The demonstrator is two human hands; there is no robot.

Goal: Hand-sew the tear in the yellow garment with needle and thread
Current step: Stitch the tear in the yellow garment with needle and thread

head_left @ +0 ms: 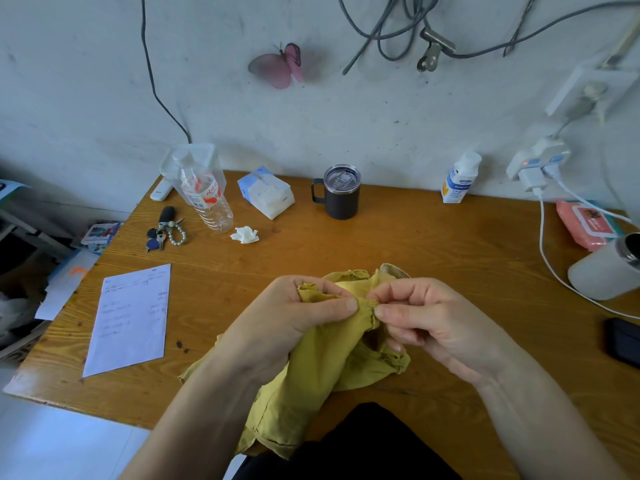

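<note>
The yellow garment (311, 379) is bunched over the front of the wooden table (398, 244) and hangs off its near edge. My left hand (294, 320) grips a gathered fold of it, thumb pressed on the cloth near the seam. My right hand (426, 320) pinches a thin needle (370, 309) between thumb and forefinger, its tip at the fabric edge right beside my left thumb. The thread is too fine to make out.
A sheet of paper (131, 320) lies to the left. Along the back stand a plastic bottle (204, 195), tissue pack (266, 192), dark mug (339, 192) and small white bottle (460, 178). Keys (166, 230), a crumpled tissue (245, 234), white cable (554, 268), white container (606, 271) and black phone (623, 341) also lie about.
</note>
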